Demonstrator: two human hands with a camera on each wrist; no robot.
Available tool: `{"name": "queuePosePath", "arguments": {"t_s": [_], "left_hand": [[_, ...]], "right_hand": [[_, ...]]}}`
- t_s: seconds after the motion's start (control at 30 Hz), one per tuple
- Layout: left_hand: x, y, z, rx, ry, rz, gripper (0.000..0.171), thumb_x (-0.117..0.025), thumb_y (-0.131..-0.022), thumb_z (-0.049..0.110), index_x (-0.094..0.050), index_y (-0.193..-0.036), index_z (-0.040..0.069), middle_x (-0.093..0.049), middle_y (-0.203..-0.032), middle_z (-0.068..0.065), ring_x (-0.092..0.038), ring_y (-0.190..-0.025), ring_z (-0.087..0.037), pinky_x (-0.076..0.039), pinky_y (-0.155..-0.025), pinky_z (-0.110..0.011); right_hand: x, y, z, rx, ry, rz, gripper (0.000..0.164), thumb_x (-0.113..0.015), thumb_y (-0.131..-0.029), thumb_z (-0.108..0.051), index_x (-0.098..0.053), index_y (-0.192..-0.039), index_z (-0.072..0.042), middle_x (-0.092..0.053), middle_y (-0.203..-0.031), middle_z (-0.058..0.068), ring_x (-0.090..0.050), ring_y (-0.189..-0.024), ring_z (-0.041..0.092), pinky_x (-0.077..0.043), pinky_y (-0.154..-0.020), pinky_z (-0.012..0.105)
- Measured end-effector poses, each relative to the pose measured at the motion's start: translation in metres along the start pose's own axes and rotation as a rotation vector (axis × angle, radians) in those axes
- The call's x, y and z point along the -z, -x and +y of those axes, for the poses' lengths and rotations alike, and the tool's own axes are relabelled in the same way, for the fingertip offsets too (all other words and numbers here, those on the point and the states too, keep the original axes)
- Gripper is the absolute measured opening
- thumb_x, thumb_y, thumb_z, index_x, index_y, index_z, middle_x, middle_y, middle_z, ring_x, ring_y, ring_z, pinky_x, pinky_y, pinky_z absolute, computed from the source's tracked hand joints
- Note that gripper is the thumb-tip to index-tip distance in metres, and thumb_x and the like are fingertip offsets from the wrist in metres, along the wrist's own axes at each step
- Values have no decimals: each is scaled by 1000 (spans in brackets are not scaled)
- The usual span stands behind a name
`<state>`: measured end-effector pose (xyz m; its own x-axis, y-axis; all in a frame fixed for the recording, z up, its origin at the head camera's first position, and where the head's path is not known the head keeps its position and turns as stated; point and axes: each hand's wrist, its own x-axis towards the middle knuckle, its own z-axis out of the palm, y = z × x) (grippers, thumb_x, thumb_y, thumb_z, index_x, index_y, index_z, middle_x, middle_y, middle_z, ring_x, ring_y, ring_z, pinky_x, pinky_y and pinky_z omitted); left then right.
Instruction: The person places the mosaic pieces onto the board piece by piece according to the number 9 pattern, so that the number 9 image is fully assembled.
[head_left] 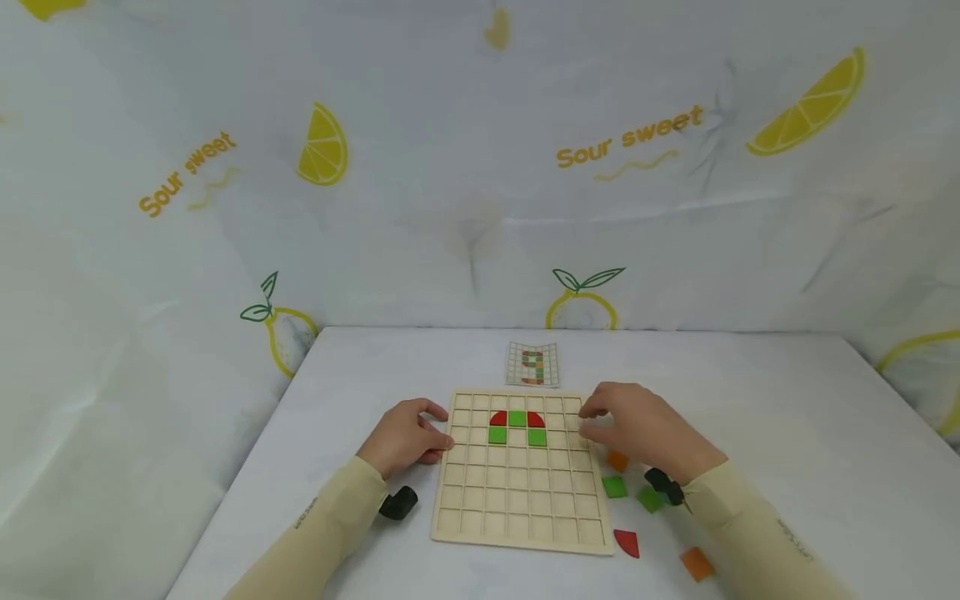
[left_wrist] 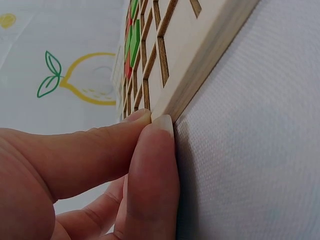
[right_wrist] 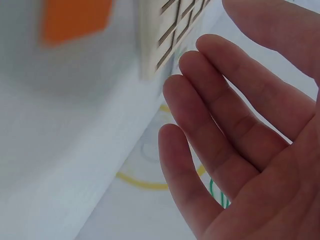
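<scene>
A pale wooden grid board (head_left: 517, 502) lies flat on the white table. On it, in the upper middle, sit several green square tiles (head_left: 517, 418) and two red quarter-circle tiles (head_left: 498, 418). My left hand (head_left: 405, 437) is at the board's left side; the left wrist view shows thumb and finger (left_wrist: 154, 175) pinching the board's edge. Beside the right edge hovers my right hand (head_left: 641, 427), its fingers (right_wrist: 220, 105) loosely extended, slightly bent, with nothing held. In the right wrist view those fingers are apart from the board (right_wrist: 150, 45).
Loose tiles lie right of the board: green squares (head_left: 614, 487), orange squares (head_left: 697, 564) and a red quarter circle (head_left: 626, 543). Behind the board is a small printed pattern card (head_left: 514, 367). A white lemon-print cloth (head_left: 450, 167) hangs beyond the table's back edge.
</scene>
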<state>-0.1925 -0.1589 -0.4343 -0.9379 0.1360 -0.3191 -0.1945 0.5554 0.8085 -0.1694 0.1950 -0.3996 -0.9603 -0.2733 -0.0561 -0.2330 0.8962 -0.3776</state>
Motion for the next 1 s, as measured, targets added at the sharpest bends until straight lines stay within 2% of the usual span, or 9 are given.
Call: {"name": "queuePosePath", "arguments": {"t_s": [0.2, 0.37, 0.47, 0.63, 0.77, 0.9, 1.0], "left_hand": [[4, 0, -2, 3, 8, 8, 42, -88, -90, 14, -70, -127, 9, -73, -95, -8, -73, -73, -15, -63, -70, -28], [5, 0, -4, 16, 9, 16, 41, -88, -90, 14, -70, -127, 10, -73, -96, -9, -74, -74, -16, -64, -71, -28], [5, 0, -4, 18, 12, 14, 41, -88, -90, 14, -70, -127, 9, -73, -96, -9, -74, -74, -16, -64, -71, -28], [4, -1, -4, 7, 11, 16, 42, -88, -90, 13, -70, -127, 9, -72, -96, -10, -74, -74, -16, -64, -70, -28], [1, -1, -1, 6, -1, 12, 41, -88, -90, 14, -71, -127, 10, -72, -95, -9, -73, -73, -16, -64, -70, -28], [-1, 1, 1, 5, -2, 7, 41, -88, -90, 14, -71, -127, 9, -72, -95, -9, -73, -73, -15, -63, -70, -27], [-1, 2, 2, 6, 4, 7, 40, -87, -90, 13, -71, -127, 9, -72, -95, -9, -73, -73, -15, -63, -70, -27]], "right_hand": [[13, 26, 30, -18, 13, 25, 20, -85, -94, -31, -81, -109, -18, -76, -108, -6, -71, -103, 20, -62, -92, 49], [18, 51, 43, -83, 18, 11, 21, -84, -94, -30, -82, -110, -17, -77, -110, -4, -71, -105, 23, -62, -93, 51], [17, 64, 43, -114, 33, -10, 19, -85, -93, -29, -82, -109, -19, -76, -107, -6, -68, -97, 18, -63, -87, 45], [9, 88, 32, -96, 54, -39, 16, -89, -89, -32, -82, -103, -28, -70, -98, -15, -59, -85, 7, -58, -78, 31], [-3, 110, 22, -19, 78, -20, 17, -91, -87, -38, -80, -100, -37, -64, -98, -25, -58, -87, -1, -59, -78, 27], [-17, 123, 20, 107, 95, 17, 23, -93, -83, -38, -81, -102, -34, -62, -102, -26, -59, -90, -3, -59, -78, 26], [-22, 124, 16, 145, 108, 12, 27, -95, -80, -37, -83, -103, -29, -63, -103, -23, -61, -90, 0, -60, -77, 27]]}}
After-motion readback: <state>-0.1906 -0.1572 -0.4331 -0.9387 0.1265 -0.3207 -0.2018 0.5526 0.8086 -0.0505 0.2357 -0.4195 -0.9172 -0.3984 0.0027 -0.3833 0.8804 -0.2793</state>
